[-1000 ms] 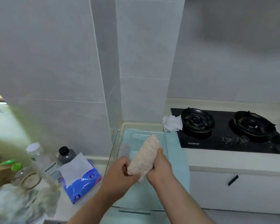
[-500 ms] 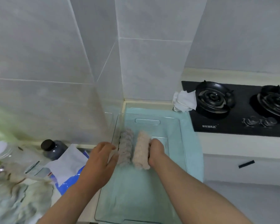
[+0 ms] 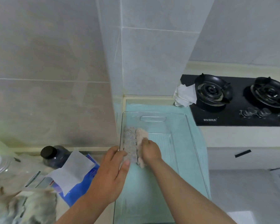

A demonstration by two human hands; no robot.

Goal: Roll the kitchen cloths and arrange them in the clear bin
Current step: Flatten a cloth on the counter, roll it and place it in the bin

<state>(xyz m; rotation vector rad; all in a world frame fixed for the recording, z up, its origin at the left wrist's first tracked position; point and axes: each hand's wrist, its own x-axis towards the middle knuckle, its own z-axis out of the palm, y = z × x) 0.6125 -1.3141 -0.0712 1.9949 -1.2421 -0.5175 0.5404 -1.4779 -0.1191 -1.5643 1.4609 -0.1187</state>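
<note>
Head view: the right hand [image 3: 150, 151] has a narrow grip, its fingers curled over the near end of the beige roll [image 3: 141, 135] and pressing it sideways against the grey roll [image 3: 130, 141]. The left hand [image 3: 110, 173] makes no grip: its fingers lie fairly straight along the outer side of the grey roll, at the side wall of the clear bin [image 3: 176, 117], and seem to act as a backstop. Both rolls lie lengthwise on the bin floor, touching each other and packed tight to that wall, which probably keeps them from unwinding. It also leaves the floor outward of the right grip free for further rolls. The bin stands on a teal mat [image 3: 199, 139] on the surface. Well outward of the left hand is a blurred heap [image 3: 23, 207], perhaps cloths not yet rolled, though this cannot be confirmed. A tissue pack [image 3: 81, 180] lies between the heap and the left hand. Judged stage: the second roll is being seated, with much of the bin unfilled. Releasing too early may let the beige roll spring open
</note>
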